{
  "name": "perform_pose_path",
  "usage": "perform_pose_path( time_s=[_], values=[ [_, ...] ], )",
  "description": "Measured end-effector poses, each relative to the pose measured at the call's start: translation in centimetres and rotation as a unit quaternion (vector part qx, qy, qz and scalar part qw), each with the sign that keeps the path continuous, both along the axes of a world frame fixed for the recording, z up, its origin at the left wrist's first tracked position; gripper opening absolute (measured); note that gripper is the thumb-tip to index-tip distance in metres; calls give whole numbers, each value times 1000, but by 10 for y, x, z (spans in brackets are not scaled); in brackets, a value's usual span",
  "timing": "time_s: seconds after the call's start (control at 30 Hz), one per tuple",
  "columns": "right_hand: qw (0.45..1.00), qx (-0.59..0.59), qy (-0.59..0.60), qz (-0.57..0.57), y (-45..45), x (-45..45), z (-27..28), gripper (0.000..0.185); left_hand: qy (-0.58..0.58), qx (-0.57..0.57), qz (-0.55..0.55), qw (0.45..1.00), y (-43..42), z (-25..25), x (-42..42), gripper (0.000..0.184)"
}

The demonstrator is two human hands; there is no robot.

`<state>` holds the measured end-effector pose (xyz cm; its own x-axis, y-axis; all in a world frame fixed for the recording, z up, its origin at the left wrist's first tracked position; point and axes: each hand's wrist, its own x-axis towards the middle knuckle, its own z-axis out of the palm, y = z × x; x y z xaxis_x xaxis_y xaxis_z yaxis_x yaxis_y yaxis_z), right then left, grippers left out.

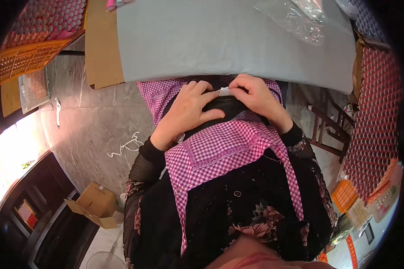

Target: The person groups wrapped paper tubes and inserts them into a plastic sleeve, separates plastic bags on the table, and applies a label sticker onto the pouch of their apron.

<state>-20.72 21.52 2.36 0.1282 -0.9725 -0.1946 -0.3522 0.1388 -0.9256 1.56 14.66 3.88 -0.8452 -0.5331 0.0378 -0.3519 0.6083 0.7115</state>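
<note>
Over my lap, a small white strip (224, 91) lies between my two hands, above a dark item (222, 104) whose kind I cannot make out. My right hand (255, 97) pinches the strip's right end between thumb and fingers. At the strip's other end, the index fingertip of my left hand (189, 107) touches it, while the left thumb stands well apart and the other fingers curl slightly. Just below the hands, the bib of a pink-and-white checked apron (222, 148) folds outward, and its straps run up over black floral clothing.
A grey-covered table (229, 40) is right in front, with clear plastic bags (300, 22) at its far right. Crates of pink tubes (45, 22) and rows of red tubes (377, 116) flank it. A cardboard box (96, 201) and white string (132, 142) lie on the floor at left.
</note>
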Motion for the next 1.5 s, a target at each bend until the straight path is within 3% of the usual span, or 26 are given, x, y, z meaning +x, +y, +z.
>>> perform_pose_path(
  time_s=[0.17,0.23,0.37,0.43,0.57,0.87,1.2,1.5],
  values=[
    [998,-21,-44,-38,7,1,3,14,-26,-14,-31,999,-1,9,-5,46],
    [984,72,-121,-108,12,-1,9,13,-43,-6,-39,998,-3,10,-5,48],
    [987,95,-69,-113,30,-19,15,14,-56,12,-36,998,-1,12,-4,49],
    [999,-26,34,16,39,-22,16,16,-56,11,-35,998,0,12,-5,48],
    [988,-91,121,22,45,-11,10,18,-53,10,-32,998,-1,10,-5,46],
    [954,-290,80,0,34,4,12,15,-34,49,-11,998,-3,11,5,45],
    [958,-276,75,8,37,8,12,14,-24,36,-18,999,3,8,11,40],
    [994,-100,11,-38,44,12,-2,13,9,-16,9,1000,15,2,1,22]
  ],
)
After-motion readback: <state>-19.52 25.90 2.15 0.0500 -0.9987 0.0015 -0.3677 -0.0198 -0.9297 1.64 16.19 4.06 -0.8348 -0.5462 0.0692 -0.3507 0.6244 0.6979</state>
